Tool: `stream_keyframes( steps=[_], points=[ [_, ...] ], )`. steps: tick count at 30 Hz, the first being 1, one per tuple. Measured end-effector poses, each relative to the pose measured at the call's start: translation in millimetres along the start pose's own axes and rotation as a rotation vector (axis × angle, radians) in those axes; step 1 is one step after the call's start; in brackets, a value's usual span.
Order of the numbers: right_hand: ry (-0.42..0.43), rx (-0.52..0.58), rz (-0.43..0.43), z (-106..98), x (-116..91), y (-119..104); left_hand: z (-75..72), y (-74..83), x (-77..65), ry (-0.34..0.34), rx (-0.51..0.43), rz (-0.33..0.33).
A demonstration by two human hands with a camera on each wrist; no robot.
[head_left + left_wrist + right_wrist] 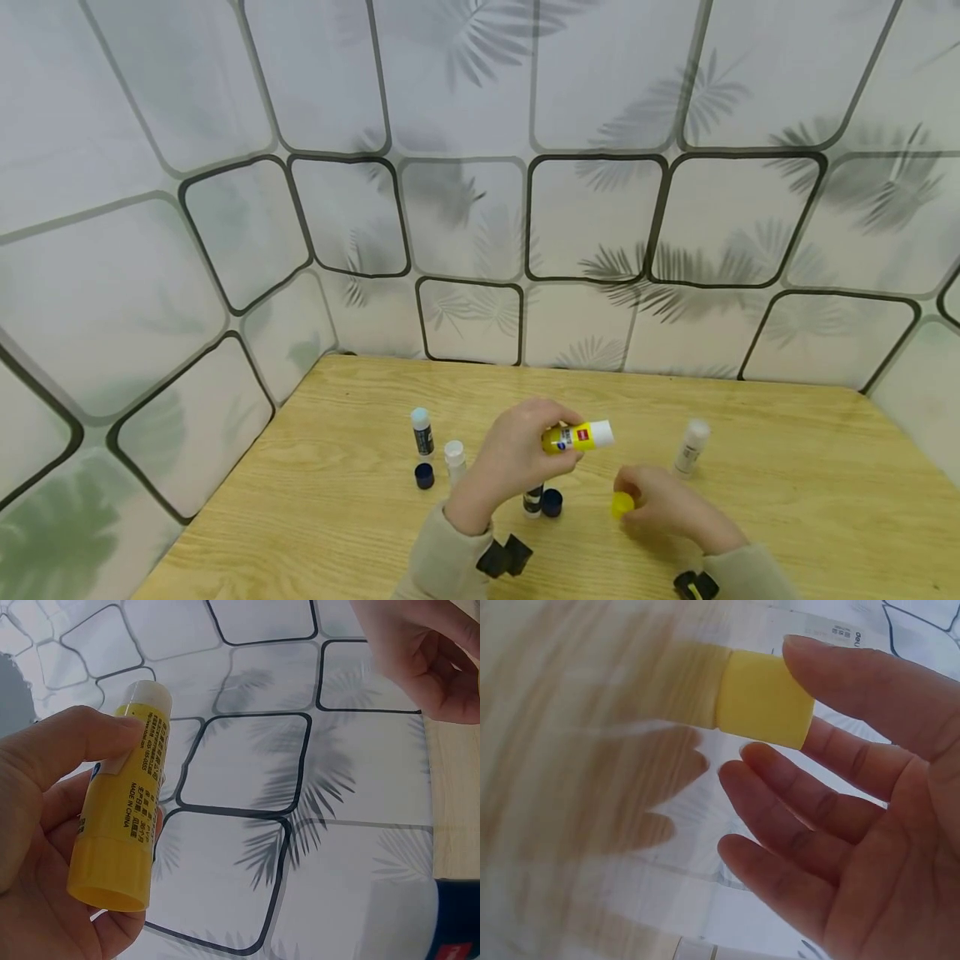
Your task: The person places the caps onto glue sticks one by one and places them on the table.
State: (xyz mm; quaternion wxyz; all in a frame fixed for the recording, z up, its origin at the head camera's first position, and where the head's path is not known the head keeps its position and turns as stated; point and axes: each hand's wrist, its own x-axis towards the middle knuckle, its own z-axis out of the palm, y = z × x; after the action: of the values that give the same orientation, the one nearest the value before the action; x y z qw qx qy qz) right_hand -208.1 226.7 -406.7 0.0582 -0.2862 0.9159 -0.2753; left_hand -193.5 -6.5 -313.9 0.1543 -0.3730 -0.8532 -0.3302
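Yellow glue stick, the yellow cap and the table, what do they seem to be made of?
The yellow glue stick looks like smooth plastic: even colour and a soft sheen at its lower end. The yellow cap is probably plastic too, smooth and uniformly coloured. The table shows wood grain and reflects the cap: coated wood or laminate, perhaps.

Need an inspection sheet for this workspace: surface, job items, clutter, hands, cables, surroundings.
Surface: wood-grain table.
Job items: yellow stick, lifted off the table; yellow cap, apart from it.
Clutter: four other sticks, two partly hidden; two dark caps.
Hands: left hand grips the yellow stick; right hand pinches the yellow cap.
Cables: nothing seen.
Surroundings: patterned covering behind and at both sides.
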Motion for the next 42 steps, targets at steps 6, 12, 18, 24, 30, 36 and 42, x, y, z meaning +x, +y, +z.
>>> stream_keyframes(
  steps=[6,12,18,24,30,36,42],
  points=[
    [-0.022,0.020,-0.022,-0.3,-0.4,-1.3,0.2,0.0,-0.5,-0.003,0.004,-0.006],
    [-0.022,0.036,0.004,-1.9,-1.2,-4.4,0.2,-0.7,-0.8,0.006,-0.001,0.001],
    [0.012,0.038,0.002,-7.8,0.1,-10.0,-0.9,-2.2,-1.2,0.013,-0.001,0.004],
    [0.059,0.033,-0.044,-19.7,0.0,-20.0,-0.8,-4.2,-1.0,0.007,-0.006,0.002],
    [0.128,0.040,-0.090,-37.3,-0.6,-37.7,-1.9,-5.6,-1.1,0.008,-0.012,-0.001],
    [0.212,0.003,-0.114,-57.7,-3.1,-52.8,-3.4,-6.6,-0.8,0.012,-0.015,-0.004],
    [0.282,-0.019,-0.127,-71.3,-4.6,-64.2,-3.6,-7.1,-1.2,0.015,-0.019,-0.007]
  ],
)
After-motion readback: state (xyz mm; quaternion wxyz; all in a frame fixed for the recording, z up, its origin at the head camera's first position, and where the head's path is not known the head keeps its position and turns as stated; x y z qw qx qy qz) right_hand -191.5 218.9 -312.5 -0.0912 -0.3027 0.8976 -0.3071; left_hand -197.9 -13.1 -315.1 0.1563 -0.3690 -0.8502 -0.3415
